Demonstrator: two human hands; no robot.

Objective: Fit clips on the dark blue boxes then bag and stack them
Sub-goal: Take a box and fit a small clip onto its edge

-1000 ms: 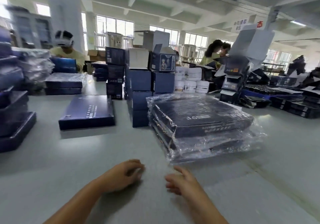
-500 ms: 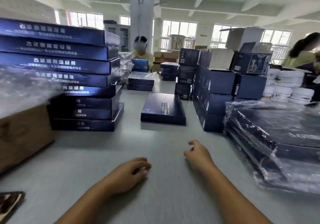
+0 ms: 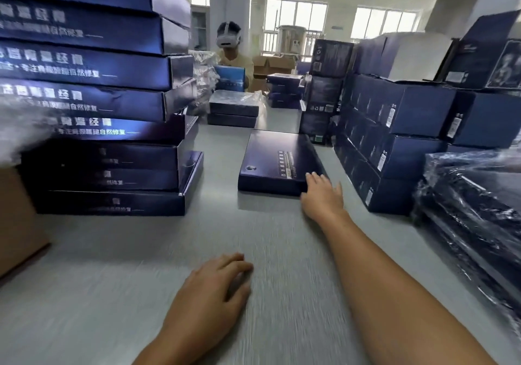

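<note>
The near right corner of a flat dark blue box [image 3: 277, 161] in the middle is touched by the right hand [image 3: 321, 198], fingers straight. The left hand [image 3: 214, 288] is laid flat and relaxed on the grey table [image 3: 112, 280] at the bottom.

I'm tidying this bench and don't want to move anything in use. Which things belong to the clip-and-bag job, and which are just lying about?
In the job:
- flat dark blue box, right hand touching its near corner
- stack of flat blue boxes
- bagged boxes

Lying about:
- brown carton
- cube-shaped blue cartons

No clips visible.
</note>
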